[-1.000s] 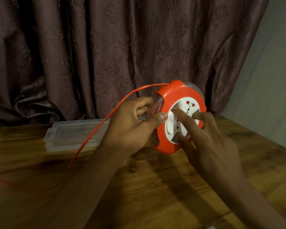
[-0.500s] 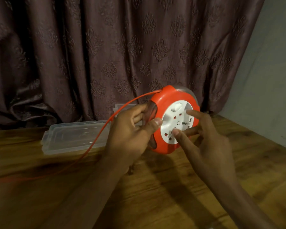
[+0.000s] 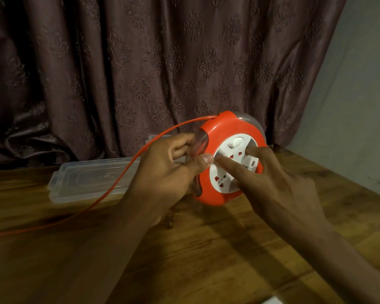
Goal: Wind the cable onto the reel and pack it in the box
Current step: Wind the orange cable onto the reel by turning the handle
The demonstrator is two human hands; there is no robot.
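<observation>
Dark patterned curtain hung behind a wooden table, with a clear plastic box lying at the far left. 1 orange reel was held upright above the table, right of the box. The left hand was clamped on its left rim, thumb in front, fingers behind. The right hand had its fingers spread, 2 fingertips pressing the white socket face. 1 orange cable ran from the reel's top down to the left edge. The reel looked light, rigid and smooth, best gripped by the rim; the cable seemed thin and limp, likely to kink unless guided
</observation>
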